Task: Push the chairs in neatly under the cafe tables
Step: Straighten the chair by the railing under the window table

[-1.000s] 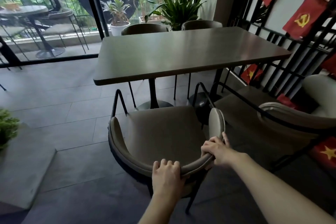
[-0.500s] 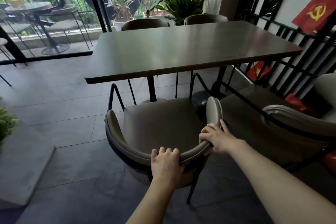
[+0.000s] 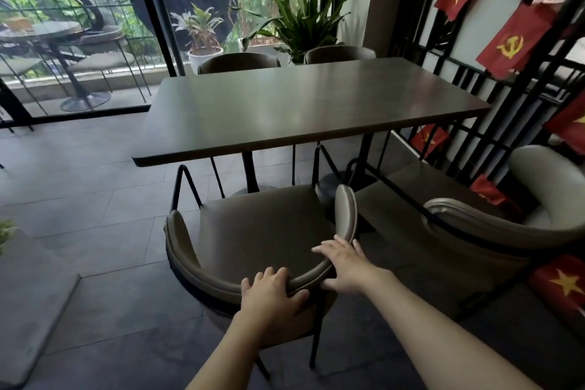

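A grey padded chair [image 3: 259,231] with a curved backrest and black metal legs stands in front of me, its seat front at the near edge of the dark rectangular cafe table [image 3: 304,104]. My left hand [image 3: 272,294] grips the middle of the backrest rim from behind. My right hand [image 3: 345,266] rests on the rim further right, fingers loosely spread over it. A second, lighter chair [image 3: 493,231] stands at the right, angled away from the table. Two more chairs [image 3: 239,62] are tucked in on the table's far side.
A black metal partition [image 3: 474,98] hung with red flags runs along the right. Potted plants [image 3: 202,38] stand by the glass wall behind the table. A raised grey ledge [image 3: 28,301] lies at the left. Outside, a round table [image 3: 47,32] with chairs is visible.
The chair has slid forward toward the table, its front legs now under the table edge. My right hand's fingers have loosened and spread on the rim.
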{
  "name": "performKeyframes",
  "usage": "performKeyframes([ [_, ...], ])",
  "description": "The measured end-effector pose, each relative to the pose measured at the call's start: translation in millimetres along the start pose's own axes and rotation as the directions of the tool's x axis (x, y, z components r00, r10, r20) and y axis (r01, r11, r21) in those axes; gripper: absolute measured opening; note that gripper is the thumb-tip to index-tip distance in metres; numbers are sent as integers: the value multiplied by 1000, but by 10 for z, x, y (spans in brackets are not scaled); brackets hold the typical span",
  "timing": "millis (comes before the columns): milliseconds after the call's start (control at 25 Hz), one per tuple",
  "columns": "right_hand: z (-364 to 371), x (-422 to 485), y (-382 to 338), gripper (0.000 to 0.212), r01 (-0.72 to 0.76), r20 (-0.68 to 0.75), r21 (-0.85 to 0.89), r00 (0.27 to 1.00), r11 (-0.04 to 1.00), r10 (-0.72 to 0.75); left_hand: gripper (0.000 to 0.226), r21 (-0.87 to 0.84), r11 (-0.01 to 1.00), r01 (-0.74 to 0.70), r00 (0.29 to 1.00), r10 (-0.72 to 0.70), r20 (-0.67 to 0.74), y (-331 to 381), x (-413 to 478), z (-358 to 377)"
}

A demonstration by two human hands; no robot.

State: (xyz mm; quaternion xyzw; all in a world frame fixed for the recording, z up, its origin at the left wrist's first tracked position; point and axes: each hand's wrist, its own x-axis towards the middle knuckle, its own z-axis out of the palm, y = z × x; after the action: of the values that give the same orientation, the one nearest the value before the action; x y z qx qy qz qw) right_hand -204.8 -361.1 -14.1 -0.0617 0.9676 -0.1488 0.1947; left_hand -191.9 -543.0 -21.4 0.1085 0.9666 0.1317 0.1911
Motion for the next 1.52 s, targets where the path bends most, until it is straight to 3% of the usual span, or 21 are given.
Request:
performKeyframes([
  [240, -677, -329, 207, 68, -33, -230, 369, 965, 929, 126, 50, -284, 945, -161, 967, 94, -236, 839, 102, -317],
  [440, -1408, -536, 847, 69, -58, -349, 543, 892, 838, 288, 53, -380, 875, -301, 883, 105, -457, 1858, 387, -761],
  [720, -2215, -890, 2033, 70, -88, -406, 585, 829, 806, 385, 56, -358, 863, -357, 856, 148, -496, 3117, 850, -884],
  [840, -2134, -1102, 2753, 73, -197, -361, 490, 841, 849, 404, 57, -312, 873, -376, 869, 215, -445, 3648, 944, -519],
  [1000, -1898, -1355, 3837, 81, -385, -192, 298, 872, 874, 450, 60, -200, 915, -349, 911, 282, -300, 4281, 1062, 207],
  [1200, -1462, -1518, 4849, 88, -395, 38, -30, 917, 918, 396, 67, -89, 950, -298, 953, 291, -90, 4913, 1198, 1070],
  [1320, -1342, -1401, 5162, 78, -328, -5, -164, 943, 930, 332, 72, -48, 962, -268, 961, 264, -79, 5170, 1335, 1334],
  [1520, -1373, -1089, 5504, 52, -237, -112, -302, 971, 923, 212, 35, -68, 974, -217, 955, 197, -220, 5260, 1455, 1445],
])
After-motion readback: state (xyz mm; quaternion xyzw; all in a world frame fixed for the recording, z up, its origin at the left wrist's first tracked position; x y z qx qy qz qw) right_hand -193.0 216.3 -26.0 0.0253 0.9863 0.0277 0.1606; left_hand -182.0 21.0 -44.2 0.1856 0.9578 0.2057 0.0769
